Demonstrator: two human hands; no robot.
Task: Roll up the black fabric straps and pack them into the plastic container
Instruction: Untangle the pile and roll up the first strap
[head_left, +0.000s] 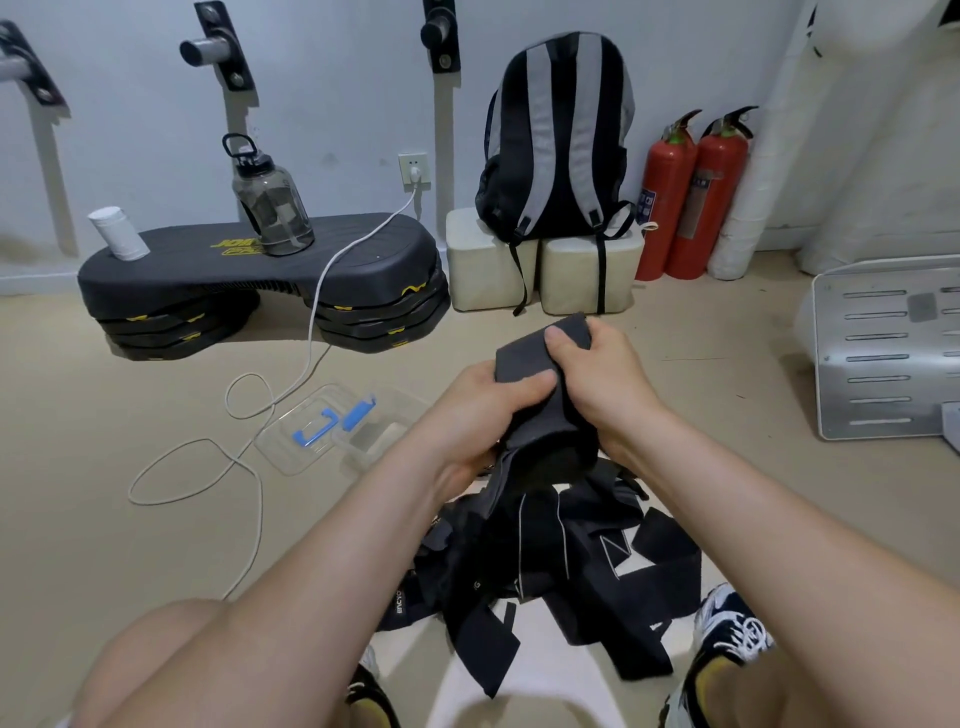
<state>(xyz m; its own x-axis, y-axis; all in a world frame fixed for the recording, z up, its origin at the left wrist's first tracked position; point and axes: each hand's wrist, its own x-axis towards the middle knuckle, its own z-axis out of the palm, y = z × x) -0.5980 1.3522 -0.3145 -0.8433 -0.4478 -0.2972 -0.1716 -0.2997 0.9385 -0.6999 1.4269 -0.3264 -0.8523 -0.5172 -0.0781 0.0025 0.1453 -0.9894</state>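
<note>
**While both grips clamp one strap, the rest lie heaped below**

Where the floor stretches beyond the grips, a backpack sits on two pale foam blocks. Two red fire extinguishers stand right of it. Farther left, a black step platform carries a water bottle. A white charging cable loops across the floor left of the left grip, passing just beside the plastic container. Nothing lies between the grips and that container.

The left grip and the right grip are both closed on the black fabric strap, thumbs pressed onto its face. Its long axis runs away from the person. The free end points toward the backpack, and the other end drops under the grips into the pile of straps between the sneakers.

The clear container lies low and left of the left grip, with blue clips. Its lid lies flat, touching its far-left side. I cannot tell what it holds.
</note>
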